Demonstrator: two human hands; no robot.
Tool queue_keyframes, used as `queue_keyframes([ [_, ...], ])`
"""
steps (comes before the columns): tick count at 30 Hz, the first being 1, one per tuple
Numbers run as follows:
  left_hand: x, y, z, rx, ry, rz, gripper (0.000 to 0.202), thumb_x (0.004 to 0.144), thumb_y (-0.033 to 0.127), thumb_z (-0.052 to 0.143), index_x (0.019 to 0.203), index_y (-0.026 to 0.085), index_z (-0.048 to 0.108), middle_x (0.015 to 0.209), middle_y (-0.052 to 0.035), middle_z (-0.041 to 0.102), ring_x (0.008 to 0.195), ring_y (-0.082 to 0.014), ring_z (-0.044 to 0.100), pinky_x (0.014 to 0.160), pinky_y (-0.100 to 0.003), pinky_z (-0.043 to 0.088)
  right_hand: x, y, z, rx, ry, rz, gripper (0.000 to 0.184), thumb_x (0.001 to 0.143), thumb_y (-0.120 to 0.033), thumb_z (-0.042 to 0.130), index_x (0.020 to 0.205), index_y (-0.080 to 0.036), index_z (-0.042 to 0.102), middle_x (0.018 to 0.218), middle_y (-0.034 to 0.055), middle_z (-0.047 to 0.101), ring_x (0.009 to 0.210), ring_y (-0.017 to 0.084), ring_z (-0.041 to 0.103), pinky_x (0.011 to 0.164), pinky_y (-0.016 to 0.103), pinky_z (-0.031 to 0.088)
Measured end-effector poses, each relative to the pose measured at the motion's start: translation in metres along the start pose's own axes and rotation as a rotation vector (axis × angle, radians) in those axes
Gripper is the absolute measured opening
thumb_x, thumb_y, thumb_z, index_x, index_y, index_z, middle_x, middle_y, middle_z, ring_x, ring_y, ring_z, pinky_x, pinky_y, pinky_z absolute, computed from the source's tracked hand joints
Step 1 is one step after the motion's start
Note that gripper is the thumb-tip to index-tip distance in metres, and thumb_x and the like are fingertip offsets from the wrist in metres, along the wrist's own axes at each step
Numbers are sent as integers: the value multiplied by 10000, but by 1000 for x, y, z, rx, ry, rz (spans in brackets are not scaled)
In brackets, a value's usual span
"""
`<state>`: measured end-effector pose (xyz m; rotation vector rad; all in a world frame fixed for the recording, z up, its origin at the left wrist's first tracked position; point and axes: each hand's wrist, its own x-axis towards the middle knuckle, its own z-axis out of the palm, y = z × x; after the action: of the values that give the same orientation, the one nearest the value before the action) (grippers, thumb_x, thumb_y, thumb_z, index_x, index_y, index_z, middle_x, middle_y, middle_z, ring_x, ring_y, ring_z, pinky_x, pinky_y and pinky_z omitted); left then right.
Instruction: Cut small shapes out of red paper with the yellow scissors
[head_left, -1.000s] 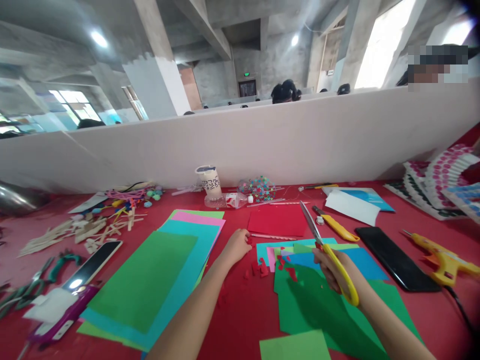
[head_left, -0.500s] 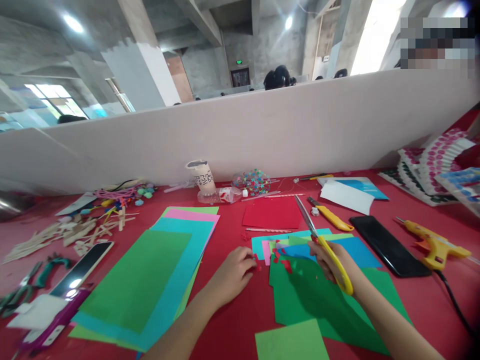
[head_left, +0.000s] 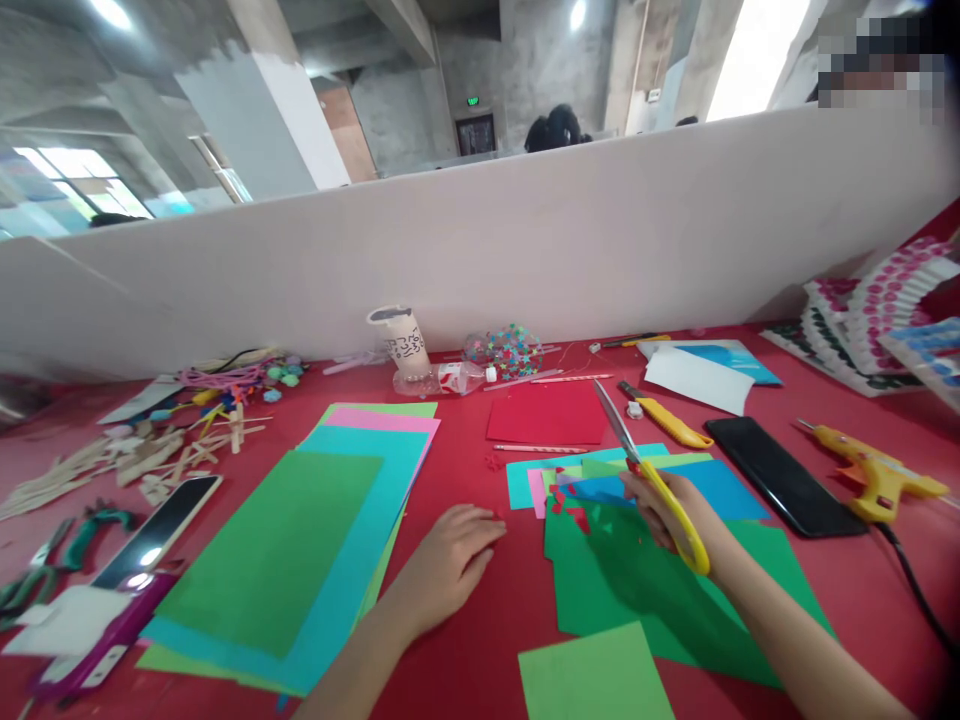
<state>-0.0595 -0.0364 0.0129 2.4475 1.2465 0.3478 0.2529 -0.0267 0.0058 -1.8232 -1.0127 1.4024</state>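
My right hand (head_left: 671, 515) grips yellow-handled scissors (head_left: 651, 475), blades closed and pointing up and away over a spread of green, blue and pink paper sheets (head_left: 660, 590). Small red paper scraps (head_left: 568, 510) lie on that green paper, left of the scissors. My left hand (head_left: 450, 562) lies palm down on the red tabletop (head_left: 495, 640), fingers stretched flat, holding nothing. It rests between the paper spread and a big stack of green, teal and pink sheets (head_left: 300, 550).
A red sheet (head_left: 547, 413), yellow utility knife (head_left: 664, 420), black phone (head_left: 784, 490) and yellow glue gun (head_left: 874, 475) lie beyond and right. Paper cup (head_left: 401, 340), plastic bottle (head_left: 442, 378), wooden sticks (head_left: 150, 455), pliers (head_left: 82, 530) and another phone (head_left: 157, 535) sit left. A white partition (head_left: 480, 240) stands behind.
My left hand has slid back toward me from the red scraps and flattened on the table. The right hand keeps the scissors in nearly the same place.
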Motion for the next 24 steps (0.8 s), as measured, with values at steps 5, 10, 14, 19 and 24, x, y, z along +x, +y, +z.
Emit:
queue_keyframes([
  [5,11,1,-7,18,130,-117,262,926,232,406,952,178,662,910,-97,664,902,-235,579,878,-420,431,2,-1,3,-14,13,7,255,935,-296,576,1153,-164,591,1105,66,649,863,208,667,721,390,562],
  [10,45,29,2,-59,45,-30,183,865,257,552,1015,236,653,1000,-48,647,970,-204,581,883,-322,448,3,4,6,-45,-13,-20,237,935,-291,578,1130,-158,600,1069,57,658,824,197,670,689,367,566],
  [14,76,47,24,-57,0,32,345,828,272,606,1172,250,595,1086,-68,598,1030,-224,566,911,-338,450,2,4,4,-68,-29,-45,232,933,-289,582,1123,-157,604,1061,53,660,819,196,671,685,364,567],
  [19,94,60,54,22,14,67,720,691,467,730,1318,214,479,1262,-133,481,1168,-324,459,987,-467,394,1,2,3,-70,-36,-31,252,932,-290,583,1148,-162,595,1104,62,650,865,212,667,719,388,563],
  [24,98,59,69,121,29,107,500,843,346,599,1310,209,482,1288,-134,491,1182,-324,432,976,-495,388,2,3,7,-49,-84,-4,258,927,-285,590,1157,-167,595,1134,64,642,901,226,661,747,406,558],
])
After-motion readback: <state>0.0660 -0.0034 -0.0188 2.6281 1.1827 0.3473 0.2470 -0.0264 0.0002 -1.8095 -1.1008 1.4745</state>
